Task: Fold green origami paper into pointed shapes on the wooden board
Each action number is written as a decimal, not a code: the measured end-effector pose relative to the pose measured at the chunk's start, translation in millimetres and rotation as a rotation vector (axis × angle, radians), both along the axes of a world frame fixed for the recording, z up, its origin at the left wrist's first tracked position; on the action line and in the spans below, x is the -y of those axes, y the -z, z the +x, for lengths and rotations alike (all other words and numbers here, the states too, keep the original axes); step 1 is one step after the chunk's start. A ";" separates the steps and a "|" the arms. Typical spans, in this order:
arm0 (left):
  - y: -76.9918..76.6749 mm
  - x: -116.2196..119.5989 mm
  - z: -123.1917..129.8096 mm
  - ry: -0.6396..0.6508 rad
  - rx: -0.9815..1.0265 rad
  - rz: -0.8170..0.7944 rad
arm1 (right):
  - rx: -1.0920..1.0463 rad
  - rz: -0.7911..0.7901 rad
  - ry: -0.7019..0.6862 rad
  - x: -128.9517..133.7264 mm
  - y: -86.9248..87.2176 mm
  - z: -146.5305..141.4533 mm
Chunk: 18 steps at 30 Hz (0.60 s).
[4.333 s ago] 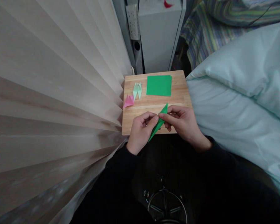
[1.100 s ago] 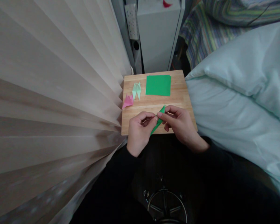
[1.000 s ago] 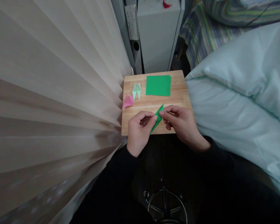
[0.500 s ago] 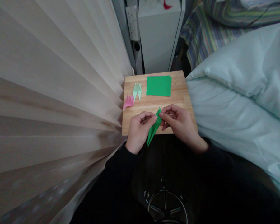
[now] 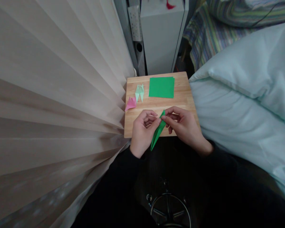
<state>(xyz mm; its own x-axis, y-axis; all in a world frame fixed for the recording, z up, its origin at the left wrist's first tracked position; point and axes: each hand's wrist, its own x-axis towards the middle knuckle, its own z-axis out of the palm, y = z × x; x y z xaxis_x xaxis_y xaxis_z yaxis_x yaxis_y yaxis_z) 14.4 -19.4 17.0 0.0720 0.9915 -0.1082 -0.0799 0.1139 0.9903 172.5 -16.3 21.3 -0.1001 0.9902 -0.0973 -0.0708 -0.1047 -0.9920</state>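
A narrow folded green paper (image 5: 158, 132) is held slanted over the near edge of the wooden board (image 5: 180, 101). My left hand (image 5: 146, 129) pinches it from the left near its upper part, thumb against the paper. From the right, my right hand (image 5: 182, 126) grips it near the top between thumb and fingers. Flat green paper sheets (image 5: 161, 87) lie at the back of the board. Pale green folded pieces (image 5: 139, 93) sit to their left, with a pink folded piece (image 5: 130, 103) just nearer, at the board's left edge.
Pleated curtains (image 5: 61, 95) fill the left side and touch the board's left edge. A pale bed cover (image 5: 247, 95) lies along the right. Behind the board stands a white cabinet (image 5: 161, 41). A metal ring base (image 5: 167, 210) is below.
My left hand's fingers have loosened and lifted slightly away from the paper, while its thumb stays there. The folded green paper has shifted slightly right, and its top points look closer together.
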 end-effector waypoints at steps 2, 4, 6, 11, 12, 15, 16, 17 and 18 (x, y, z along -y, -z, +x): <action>-1.4 -0.1 0.9 0.035 0.009 0.044 | -0.026 -0.006 0.001 -1.1 0.1 1.6; -2.0 -0.4 1.3 0.077 -0.008 0.071 | -0.060 -0.022 -0.002 -1.7 -1.1 2.5; -1.8 -0.7 1.0 0.114 -0.035 0.066 | -0.085 -0.050 -0.009 -1.9 -3.3 2.8; -0.4 0.0 -1.4 0.120 -0.048 0.003 | -0.083 -0.130 -0.014 -1.9 -7.6 1.9; -0.6 0.4 -1.7 0.119 -0.054 -0.001 | -0.083 -0.140 -0.011 -1.9 -7.7 1.6; -2.7 1.5 -1.9 0.138 -0.076 0.003 | -0.093 -0.174 0.001 -1.9 -7.0 0.8; -3.8 1.9 -1.7 0.141 -0.086 0.005 | -0.099 -0.183 0.004 -1.8 -7.0 0.5; -4.9 2.2 -1.5 0.139 -0.096 0.007 | -0.104 -0.186 0.007 -1.6 -7.1 0.2; -5.8 2.5 -1.3 0.133 -0.105 0.009 | -0.108 -0.184 0.008 -1.2 -7.5 0.0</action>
